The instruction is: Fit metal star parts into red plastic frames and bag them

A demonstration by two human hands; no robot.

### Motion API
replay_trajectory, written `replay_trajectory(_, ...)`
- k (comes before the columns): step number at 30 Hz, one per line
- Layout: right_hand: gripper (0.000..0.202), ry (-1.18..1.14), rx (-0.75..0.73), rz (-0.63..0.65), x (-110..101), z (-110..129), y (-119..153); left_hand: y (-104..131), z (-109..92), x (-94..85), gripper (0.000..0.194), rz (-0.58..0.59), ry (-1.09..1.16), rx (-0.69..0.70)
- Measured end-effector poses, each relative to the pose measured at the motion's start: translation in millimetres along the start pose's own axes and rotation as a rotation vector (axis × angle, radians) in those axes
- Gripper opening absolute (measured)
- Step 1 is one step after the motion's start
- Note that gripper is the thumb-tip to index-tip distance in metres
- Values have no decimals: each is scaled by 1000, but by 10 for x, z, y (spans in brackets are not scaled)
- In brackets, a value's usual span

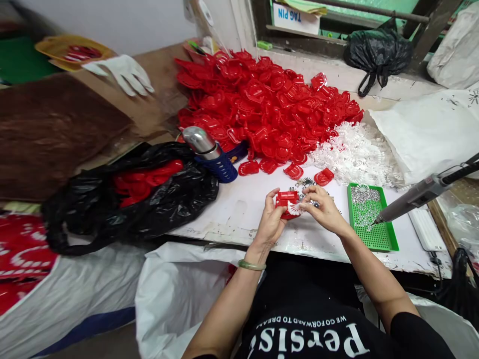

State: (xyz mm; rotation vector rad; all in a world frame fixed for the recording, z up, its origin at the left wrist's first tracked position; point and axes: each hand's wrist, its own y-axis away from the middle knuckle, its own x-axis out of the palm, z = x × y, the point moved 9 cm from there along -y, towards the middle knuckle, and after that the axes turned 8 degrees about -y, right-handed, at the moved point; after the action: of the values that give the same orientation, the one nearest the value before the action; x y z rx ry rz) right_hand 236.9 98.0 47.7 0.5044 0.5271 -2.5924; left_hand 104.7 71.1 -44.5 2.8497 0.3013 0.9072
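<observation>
My left hand grips a red plastic part by its side, just over the front of the white table. Against that part my right hand pinches a white fan-shaped plastic piece between thumb and fingertips. The white piece overlaps the red part's lower half, and I cannot tell whether it is seated there. Several dark fan-shaped pieces lie on the table behind my fingers. A few loose red parts rest beyond them.
A large heap of red parts covers the back, with white fan pieces beside it. On the right are a green tray of small metal bits and an electric screwdriver. A flask and black bag stand left.
</observation>
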Motion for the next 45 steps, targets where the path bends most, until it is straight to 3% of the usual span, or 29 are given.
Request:
replay_trajectory(4, 17, 175, -39, 18, 53, 89, -18, 78, 55, 203, 39, 3, 137, -65)
replay_trajectory(8, 14, 317, -19, 9, 84, 48, 7, 125, 60, 336, 51, 56, 181, -83)
replay_trajectory(13, 16, 364, -16, -91, 64, -15, 67, 153, 80, 435, 51, 137, 187, -89)
replay_trajectory(16, 18, 340, -43, -219, 1, -5, 125, 145, 88, 399, 32, 118, 153, -63)
replay_trajectory(19, 44, 147, 70, -309, -35, -174, 185, 154, 105, 361, 35, 101, 69, -29)
replay_trajectory(22, 39, -186, 313, -215, 153, -505, 240, 184, 154, 339, 39, 90, 15, -1)
replay_trajectory(24, 33, -348, 394, -176, 288, -624, 285, 204, 218, 298, 38, 60, -3, 8)
replay_trajectory(28, 27, -397, 432, -276, 413, -710, 375, 242, 346, 91, 37, -74, -74, 68)
replay_trajectory(33, 29, -571, 479, -399, 675, -799, 475, 343, 402, -176, 25, -288, -335, 211)
replay_trajectory(35, 27, -587, 482, -356, 698, -793, 473, 366, 406, -199, 24, -316, -350, 222)
replay_trajectory(37, 23, -438, 413, -194, 597, -694, 435, 345, 417, -196, 27, -277, -243, 171)
replay_trajectory(40, 23, 66, 235, 32, 197, -532, 454, 269, 381, -255, 33, -222, -56, 46)
replay_trajectory(42, 25, 418, 191, 119, -107, -571, 527, 213, 330, -330, 36, -211, -2, -24)
replay_trajectory(45, 25, 674, 180, 286, -334, -766, 625, 149, 315, -325, 46, -150, 69, -105)
